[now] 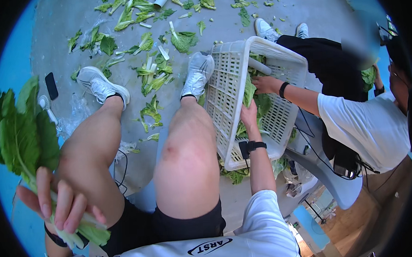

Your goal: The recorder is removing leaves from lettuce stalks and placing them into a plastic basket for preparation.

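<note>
At the far left, my left hand [62,203] is raised and holds a bunch of leafy green vegetable [20,133]; its broad leaves point up and its pale stalk ends come out below my fingers. My right hand [249,114] reaches into a white slatted plastic crate [224,83] tilted beside my leg. It grips a lighter green leaf [248,90] near the crate's rim, its fingers partly hidden. Close by, a co-worker's hand [264,84] reaches into the same crate at that leaf. More greens [263,105] and a grey tube [259,66] lie inside.
Torn leaves and stalks [152,75] litter the grey floor around my shoes. A black phone [51,86], a white handheld fan [46,104] and clear plastic film [75,111] lie left. A black cable [125,170] runs by my leg. A grey plastic stool [339,184] stands right.
</note>
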Demonstrator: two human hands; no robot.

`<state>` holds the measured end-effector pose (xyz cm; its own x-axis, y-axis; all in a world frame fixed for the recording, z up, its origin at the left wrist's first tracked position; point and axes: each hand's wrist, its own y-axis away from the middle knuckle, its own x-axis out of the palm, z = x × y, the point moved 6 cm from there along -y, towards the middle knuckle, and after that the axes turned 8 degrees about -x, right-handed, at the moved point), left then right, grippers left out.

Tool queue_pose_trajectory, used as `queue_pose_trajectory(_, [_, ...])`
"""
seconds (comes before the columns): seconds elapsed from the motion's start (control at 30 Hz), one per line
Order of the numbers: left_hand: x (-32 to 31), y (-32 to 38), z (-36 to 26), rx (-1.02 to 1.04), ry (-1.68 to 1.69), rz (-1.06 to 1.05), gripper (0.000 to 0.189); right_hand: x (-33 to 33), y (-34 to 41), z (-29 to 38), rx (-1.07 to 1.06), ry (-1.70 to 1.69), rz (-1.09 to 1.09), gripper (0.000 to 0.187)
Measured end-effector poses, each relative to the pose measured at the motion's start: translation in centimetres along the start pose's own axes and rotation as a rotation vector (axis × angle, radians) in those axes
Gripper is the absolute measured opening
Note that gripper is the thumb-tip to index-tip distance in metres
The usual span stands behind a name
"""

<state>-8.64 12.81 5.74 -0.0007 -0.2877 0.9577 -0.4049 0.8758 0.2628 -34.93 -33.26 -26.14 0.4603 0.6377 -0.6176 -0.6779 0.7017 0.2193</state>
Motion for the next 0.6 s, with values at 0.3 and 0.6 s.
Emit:
queue_pose_trajectory(0.3, [0.3, -1.2, 2.2, -0.115, -0.136, 0.039, 0.038, -2.4, 5.9, 2.8, 0.422, -0.517, -0.018, 0.038])
queue_pose_trajectory(0.6, [1.0, -0.7, 5.1, -0.229, -0.237, 0.068, 0.028, -6.6, 11.2, 19.3, 0.198, -0.848, 0.105, 0.025])
